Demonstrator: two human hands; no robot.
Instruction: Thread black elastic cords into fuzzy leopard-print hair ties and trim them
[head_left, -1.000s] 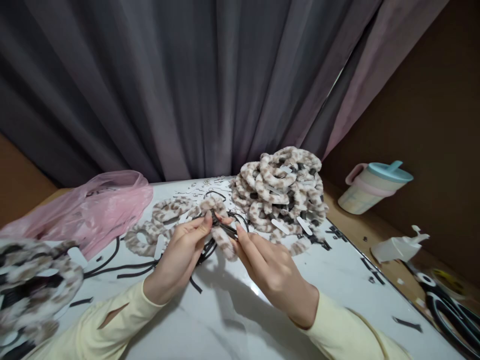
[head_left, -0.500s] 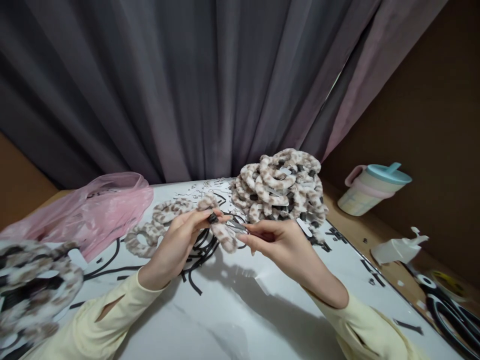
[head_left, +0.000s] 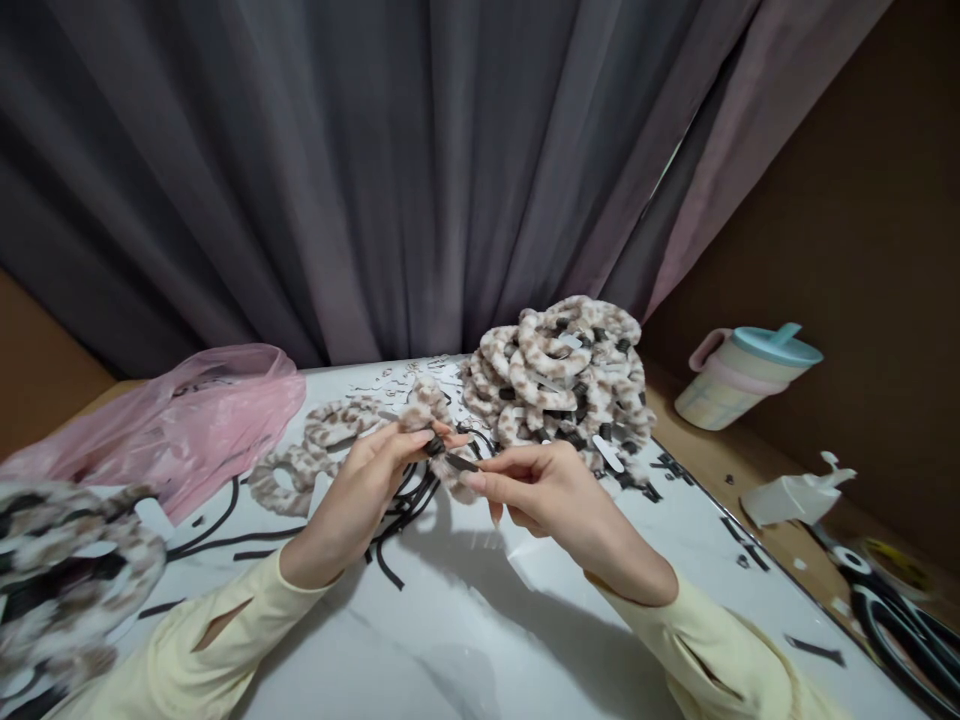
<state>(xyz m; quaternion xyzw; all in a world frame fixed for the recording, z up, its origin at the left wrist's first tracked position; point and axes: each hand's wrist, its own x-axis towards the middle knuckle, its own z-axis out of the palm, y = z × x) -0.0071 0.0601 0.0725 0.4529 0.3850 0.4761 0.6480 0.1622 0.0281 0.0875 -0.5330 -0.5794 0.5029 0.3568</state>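
Observation:
My left hand [head_left: 356,495] is closed on a fluffy brown-and-white spotted loop [head_left: 426,398], thumb and fingers pinching it beside a dark wrapped section. My right hand [head_left: 566,500] pinches the end of a black strip [head_left: 462,463] that leads toward that section. Part of the loop hangs below the strip, and my fingers hide some of it. Behind my left hand lie more spotted loops [head_left: 341,422]. Loose black cords [head_left: 409,515] are on the white table [head_left: 420,640] under the held loop.
A tall pile of spotted loops [head_left: 555,370] stands at the back right, another heap [head_left: 82,570] at the left. There is a pink plastic bag [head_left: 232,410], a lidded cup [head_left: 739,385], a white bottle [head_left: 795,497] and black-handled scissors [head_left: 892,630]. Curtains [head_left: 390,180] hang behind.
The loop has turned slightly in my left hand, its lower part drawing up. My right hand has shifted a little left, and the black strip shows more plainly between its fingers.

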